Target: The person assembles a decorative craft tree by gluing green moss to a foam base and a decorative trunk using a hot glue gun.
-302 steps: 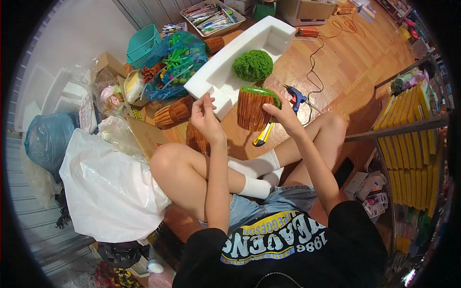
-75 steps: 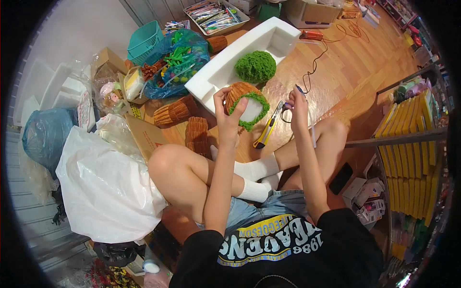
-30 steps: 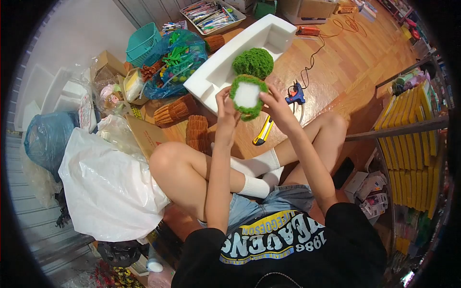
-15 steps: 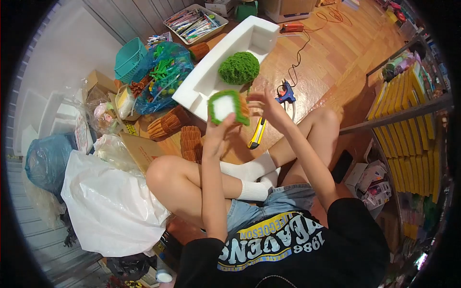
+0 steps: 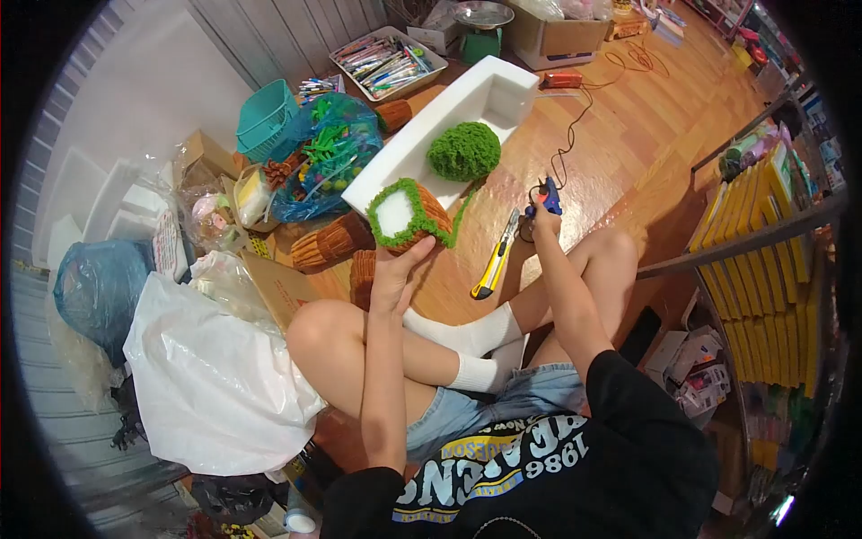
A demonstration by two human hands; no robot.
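My left hand (image 5: 400, 274) is closed round a brown ribbed block (image 5: 435, 214) of fuzzy cord, with a green fuzzy border framing its white top and a green strand trailing off its right side. My right hand (image 5: 546, 222) is wrapped round a blue glue gun (image 5: 549, 193) on the floor. Between the hands lies a yellow utility knife (image 5: 488, 277). Behind the block, a green fuzzy ball (image 5: 464, 151) rests in a white foam box (image 5: 370, 181). More brown ribbed pieces (image 5: 328, 243) lie left of my left hand.
A tray of pens (image 5: 382, 66), a teal basket (image 5: 268, 121) and a blue bag of craft bits (image 5: 323, 171) stand to the left and back. White plastic (image 5: 215, 377) spreads at my left. At right is a rack of yellow packs (image 5: 745, 242). A cord (image 5: 575, 130) crosses the floor.
My right hand has left the brown block and moved right to grasp the glue gun. The block has moved slightly down in my left hand. The whole view has shifted a little.
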